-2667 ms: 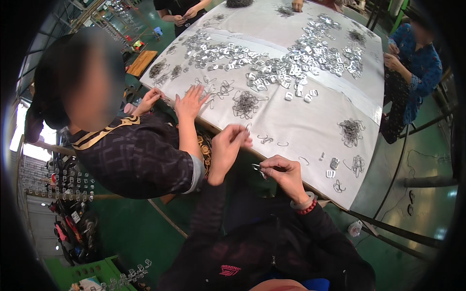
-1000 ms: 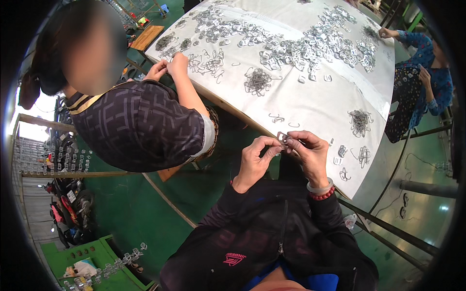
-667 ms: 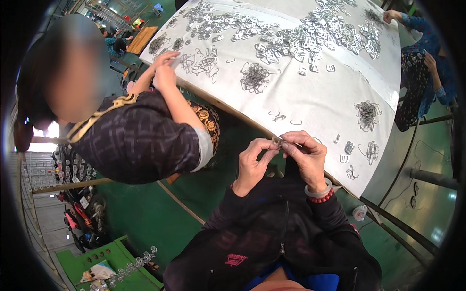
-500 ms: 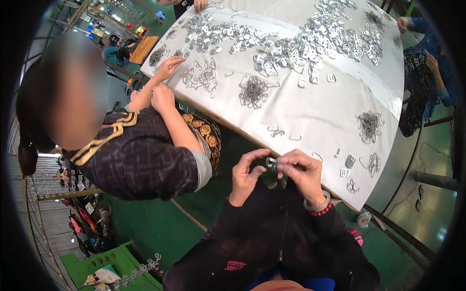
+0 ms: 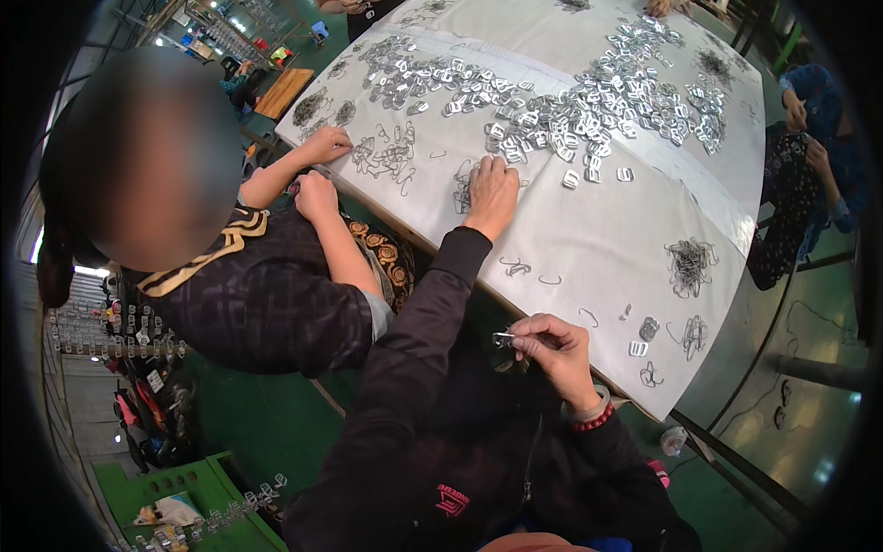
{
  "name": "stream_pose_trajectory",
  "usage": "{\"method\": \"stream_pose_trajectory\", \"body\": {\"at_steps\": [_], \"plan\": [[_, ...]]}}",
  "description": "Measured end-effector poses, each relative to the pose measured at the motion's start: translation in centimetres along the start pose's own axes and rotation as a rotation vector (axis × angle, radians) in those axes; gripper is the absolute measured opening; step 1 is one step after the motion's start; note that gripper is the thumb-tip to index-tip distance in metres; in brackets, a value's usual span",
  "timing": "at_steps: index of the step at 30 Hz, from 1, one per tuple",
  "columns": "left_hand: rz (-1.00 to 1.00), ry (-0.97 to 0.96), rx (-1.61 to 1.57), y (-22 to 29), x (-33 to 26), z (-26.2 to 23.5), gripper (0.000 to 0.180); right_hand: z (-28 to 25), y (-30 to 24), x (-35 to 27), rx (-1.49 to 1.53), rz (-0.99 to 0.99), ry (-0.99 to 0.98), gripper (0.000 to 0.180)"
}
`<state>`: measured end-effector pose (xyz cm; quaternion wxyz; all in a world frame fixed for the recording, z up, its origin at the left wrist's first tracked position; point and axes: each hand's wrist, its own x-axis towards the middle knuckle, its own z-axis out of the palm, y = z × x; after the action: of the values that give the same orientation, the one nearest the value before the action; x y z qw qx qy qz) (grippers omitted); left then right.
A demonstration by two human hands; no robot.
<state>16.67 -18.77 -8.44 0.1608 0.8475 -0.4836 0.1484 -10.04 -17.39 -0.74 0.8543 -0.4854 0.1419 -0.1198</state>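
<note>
My left hand [image 5: 494, 195] is stretched out over a pile of bent wire hooks [image 5: 462, 195] on the white-covered table. Its fingers curl down onto the wires; the fingertips, and whatever they pinch, are hidden. Close to the table's near edge, my right hand [image 5: 556, 354] is closed in a pinch on a small silver metal buckle [image 5: 502, 340], whose end sticks out left of the thumb and fingers. A few loose wire hooks [image 5: 517, 268] lie on the cloth between my two hands.
A broad heap of silver buckles [image 5: 589, 106] spreads across the table [image 5: 589, 221]. More hooks [image 5: 690, 265] lie to the right. A co-worker [image 5: 258, 294] sits close on my left, hands at the table edge; another person [image 5: 814, 156] is at the far right.
My left hand has left the buckle and reached forward to the hook pile. My right hand keeps the buckle, slightly lower. The co-worker's far hand has lowered toward the table.
</note>
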Motion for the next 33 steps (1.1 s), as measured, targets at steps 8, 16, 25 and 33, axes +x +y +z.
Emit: {"method": "stream_pose_trajectory", "body": {"at_steps": [8, 16, 25, 33], "plan": [[-0.441, -0.006, -0.823, 0.9, -6.2, -8.0, 0.010, 0.9, 0.4, -0.6, -0.086, -0.028, 0.026, 0.014], [-0.308, 0.162, -1.060, 7.8, -16.1, -19.9, 0.011, 2.6, 0.4, -1.0, -0.138, -0.054, 0.178, 0.015], [-0.142, 0.283, -0.850, 8.7, -16.6, -19.4, 0.013, 4.5, -0.5, -1.1, -0.221, -0.324, 0.065, 0.012], [-0.170, 0.148, -1.142, 6.6, -16.2, -20.0, 0.008, -3.7, -6.3, 7.9, -0.719, -0.402, 0.116, 0.016]]}}
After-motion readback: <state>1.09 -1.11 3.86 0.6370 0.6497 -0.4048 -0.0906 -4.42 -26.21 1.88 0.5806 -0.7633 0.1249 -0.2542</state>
